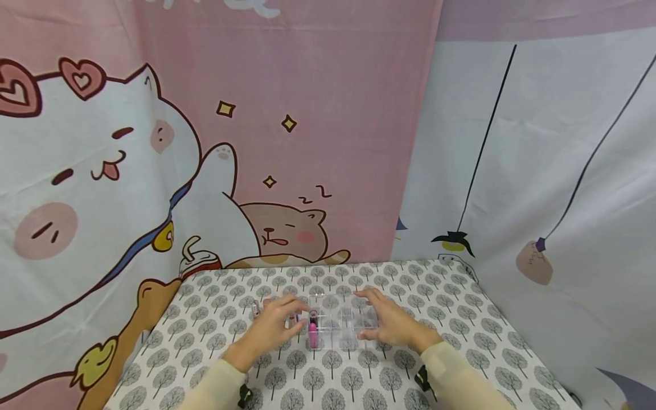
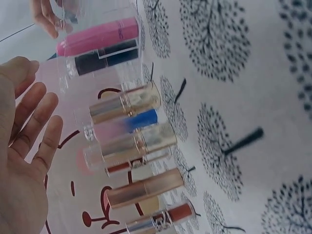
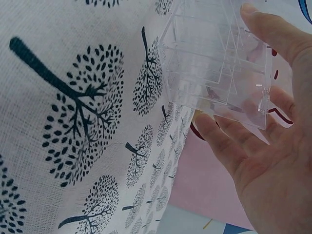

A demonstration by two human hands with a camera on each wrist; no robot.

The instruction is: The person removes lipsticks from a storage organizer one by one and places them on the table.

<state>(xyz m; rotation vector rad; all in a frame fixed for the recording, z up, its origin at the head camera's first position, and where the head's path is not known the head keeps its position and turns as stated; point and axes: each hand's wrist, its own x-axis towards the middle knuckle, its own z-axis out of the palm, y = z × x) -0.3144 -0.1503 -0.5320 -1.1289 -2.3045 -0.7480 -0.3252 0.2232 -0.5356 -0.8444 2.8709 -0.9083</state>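
Clear organizer [image 1: 340,327] sits mid-table [image 1: 461,319] between your hands, a pink tube [image 1: 313,335] and a dark one upright in its left cells. Your right hand [image 1: 392,324] is at its 3 o'clock, fingers straight, touching the wall, thumb over the top edge. Your left hand [image 1: 274,327] is at 9 o'clock, fingers spread, holding nothing. Loose lipsticks [image 2: 131,141] lie in a row just left of the organizer, by your left fingertips, long axes pointing across the table. Left hand is nearer them.

Bright, even light, faint shadows; wrist views slightly blurred, head view perhaps edge-warped.
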